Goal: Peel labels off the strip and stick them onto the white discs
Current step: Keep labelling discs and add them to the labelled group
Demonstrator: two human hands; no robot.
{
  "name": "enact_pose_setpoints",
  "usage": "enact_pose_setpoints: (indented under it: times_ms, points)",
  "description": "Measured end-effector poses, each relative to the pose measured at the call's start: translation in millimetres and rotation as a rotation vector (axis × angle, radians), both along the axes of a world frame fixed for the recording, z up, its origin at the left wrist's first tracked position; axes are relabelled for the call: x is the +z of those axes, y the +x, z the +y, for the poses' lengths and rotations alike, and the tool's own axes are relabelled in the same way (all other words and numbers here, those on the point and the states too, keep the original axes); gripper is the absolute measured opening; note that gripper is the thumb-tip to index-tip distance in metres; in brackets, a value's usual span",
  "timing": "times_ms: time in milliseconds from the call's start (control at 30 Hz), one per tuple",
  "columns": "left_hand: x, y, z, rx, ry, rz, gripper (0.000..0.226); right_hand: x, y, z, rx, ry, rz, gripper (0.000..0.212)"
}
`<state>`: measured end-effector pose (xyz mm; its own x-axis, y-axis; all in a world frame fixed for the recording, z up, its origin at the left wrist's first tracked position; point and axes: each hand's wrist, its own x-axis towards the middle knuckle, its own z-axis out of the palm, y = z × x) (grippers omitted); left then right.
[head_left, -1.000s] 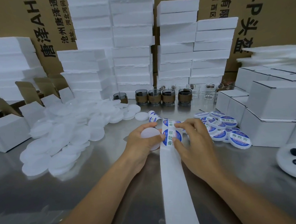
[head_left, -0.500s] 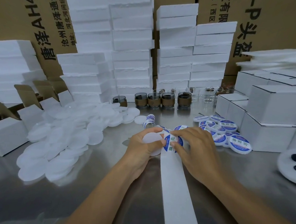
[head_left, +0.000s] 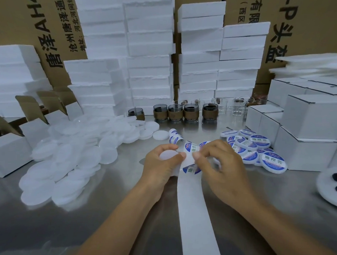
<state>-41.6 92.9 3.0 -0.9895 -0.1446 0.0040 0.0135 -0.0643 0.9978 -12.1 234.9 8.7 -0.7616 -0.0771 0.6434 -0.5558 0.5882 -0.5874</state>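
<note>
In the middle of the metal table [head_left: 110, 218], the two hands are close together, thumbs nearly touching. The left hand [head_left: 161, 162] curls round a plain white disc [head_left: 168, 153]. The right hand [head_left: 222, 167] pinches the paper strip [head_left: 195, 213] by a blue label [head_left: 191, 169] — I cannot tell if the label is fully off. The strip runs back toward the person. To the left lies a big pile of plain discs [head_left: 68, 162]; to the right, a heap of labelled discs [head_left: 262, 153] beside white boxes [head_left: 309, 120]. Brown cups [head_left: 174, 112] stand behind.
</note>
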Motion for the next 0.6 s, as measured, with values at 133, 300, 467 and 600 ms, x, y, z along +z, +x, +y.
enact_pose_setpoints:
  times_ms: [133,300,467,600]
  points:
    - [0.7,1.1,0.2,0.002,0.003,0.011,0.018,11.3,3.2,-3.2,0.064,-0.468,-0.131,0.049]
    - [-1.4,-3.5,-4.8,0.053,0.030,0.049,0.005,20.7,3.4,1.7,0.128,-0.782,-0.279,0.044]
    - [9.3,-7.0,-11.7,0.132,0.251,0.092,0.022,22.9,7.2,-0.2,0.314,-0.845,-0.460,0.015]
    - [16.3,2.0,-1.3,-0.138,0.419,0.042,0.044,19.4,7.7,-1.3,0.422,-0.787,-0.526,0.017]
